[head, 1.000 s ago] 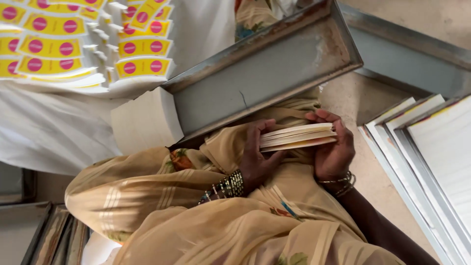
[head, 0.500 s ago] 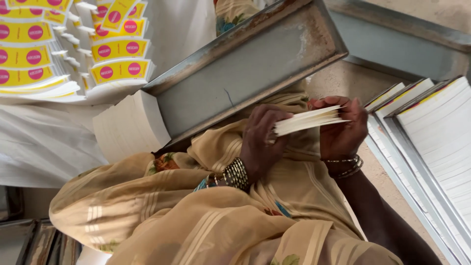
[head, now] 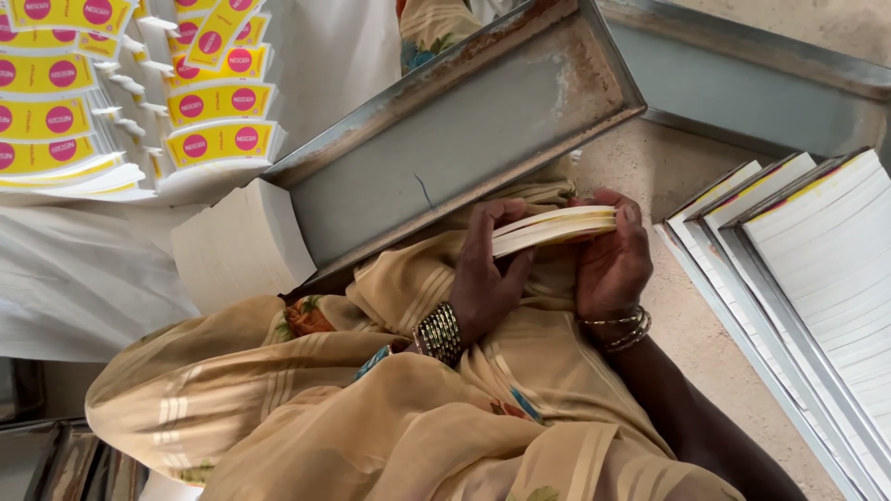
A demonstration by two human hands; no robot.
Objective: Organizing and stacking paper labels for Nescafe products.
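head view: your left hand (head: 487,278) and right hand (head: 613,260) both hold a thin stack of cream sheets (head: 555,227), one at each end. it sits just in front of the near lip of the metal tray (head: 445,158), over your lap.

left hand: fingers curl over the top of the left end, thumb side underneath as far as i can tell, so the end is pinched flat. right hand: fingers wrapped around the right end, palm behind it. both grips closed on the stack, neither hand slack. held at both ends like that, the sheets stay squared and can't fan out; the edges facing you look fairly flush.

the stack tilts slightly, right end higher, left end lower toward your lap. it is not touching the tray; it hangs just clear of the tray's edge.

relative to the tray:
- white block of cut paper (head: 243,243) butts against its left corner, resting by the draped cloth (head: 306,408).
- yellow labels with pink dots (head: 218,100) are fanned out in rows further left, on the white sheet (head: 74,278).
- stacks of bound white pages (head: 817,269) stand on edge well to its right, on the concrete floor (head: 677,176).

bangles sit on both wrists, clear of the sheets. the underside of the stack is hidden.
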